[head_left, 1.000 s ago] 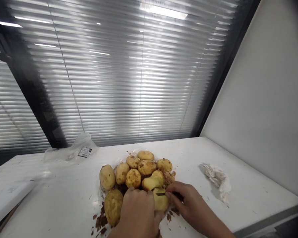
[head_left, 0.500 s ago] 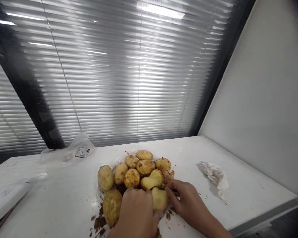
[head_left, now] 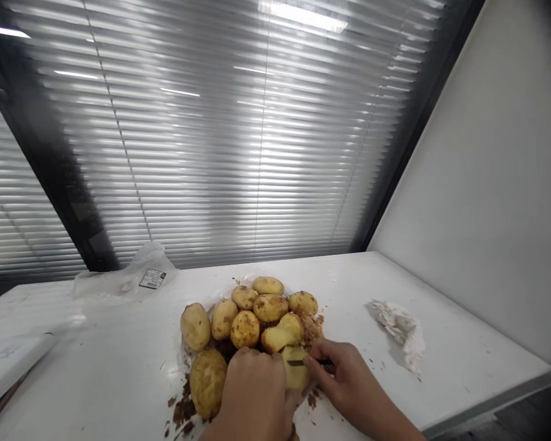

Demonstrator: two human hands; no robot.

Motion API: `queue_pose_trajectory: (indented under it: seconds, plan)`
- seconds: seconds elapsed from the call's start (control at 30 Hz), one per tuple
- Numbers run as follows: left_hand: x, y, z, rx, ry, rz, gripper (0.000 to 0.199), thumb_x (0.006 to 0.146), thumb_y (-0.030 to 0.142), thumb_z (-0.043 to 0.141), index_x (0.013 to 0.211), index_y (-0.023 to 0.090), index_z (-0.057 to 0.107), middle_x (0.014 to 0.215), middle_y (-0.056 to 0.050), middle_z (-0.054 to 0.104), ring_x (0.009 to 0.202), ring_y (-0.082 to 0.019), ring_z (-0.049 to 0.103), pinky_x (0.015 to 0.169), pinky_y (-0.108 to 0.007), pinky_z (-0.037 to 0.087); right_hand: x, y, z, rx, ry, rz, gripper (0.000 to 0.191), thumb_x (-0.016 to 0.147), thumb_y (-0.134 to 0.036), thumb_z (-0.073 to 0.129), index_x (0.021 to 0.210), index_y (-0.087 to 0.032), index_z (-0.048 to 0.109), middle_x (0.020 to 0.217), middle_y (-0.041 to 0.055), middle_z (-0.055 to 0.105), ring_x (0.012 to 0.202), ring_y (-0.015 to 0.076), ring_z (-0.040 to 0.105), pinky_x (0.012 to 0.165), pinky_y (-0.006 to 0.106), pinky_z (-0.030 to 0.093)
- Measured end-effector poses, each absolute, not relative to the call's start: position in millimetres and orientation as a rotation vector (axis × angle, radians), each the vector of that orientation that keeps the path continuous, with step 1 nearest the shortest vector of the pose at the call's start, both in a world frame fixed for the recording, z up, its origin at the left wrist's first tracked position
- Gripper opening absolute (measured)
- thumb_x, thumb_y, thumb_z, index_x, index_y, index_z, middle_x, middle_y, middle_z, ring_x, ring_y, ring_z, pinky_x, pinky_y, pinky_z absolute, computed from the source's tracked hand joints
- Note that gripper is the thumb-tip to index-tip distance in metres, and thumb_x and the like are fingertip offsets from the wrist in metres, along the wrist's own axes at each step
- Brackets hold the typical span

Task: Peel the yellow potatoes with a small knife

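at the counter (head_left: 445, 343)'s front edge, left hand (head_left: 254, 392) grips a part-peeled potato (head_left: 296, 370). right fingers (head_left: 316, 358) closed on a small knife (head_left: 296, 362) against it.

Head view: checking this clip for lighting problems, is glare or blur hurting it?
Head view: strong glare streaks across the window blinds and washes out the left side of the table; the potatoes, left hand, right hand and knife look fairly sharp; wide-lens distortion tilts the window frame.

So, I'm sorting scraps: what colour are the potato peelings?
Peelings are reddish brown, best in the head view.
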State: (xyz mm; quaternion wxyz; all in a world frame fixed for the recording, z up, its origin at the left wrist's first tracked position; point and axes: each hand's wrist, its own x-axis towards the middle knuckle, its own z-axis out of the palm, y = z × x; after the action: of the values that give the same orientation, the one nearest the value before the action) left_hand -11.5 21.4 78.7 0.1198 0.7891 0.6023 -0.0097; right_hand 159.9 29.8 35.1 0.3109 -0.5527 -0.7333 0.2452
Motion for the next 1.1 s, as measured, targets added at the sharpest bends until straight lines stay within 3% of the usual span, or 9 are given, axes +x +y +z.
queue_pose_trajectory:
  seconds: [1.1]
  plan:
    - [-13.6, 23.6, 71.2, 2.361, 1.713, -0.026, 0.032, 0.078, 0.044, 0.058, 0.09, 0.015, 0.068, 0.089, -0.015, 0.072, 0.09, -0.033, 0.064, 0.082, -0.043, 0.046, 160.8, 36.2, 30.0, -1.454, -1.852, 0.629, 0.026, 0.087, -0.03, 0.048, 0.062, -0.02, 0.048, 0.06, 0.0009, 0.057, 0.057, 0.0161, 0.053, 0.053, 0.024, 0.039]
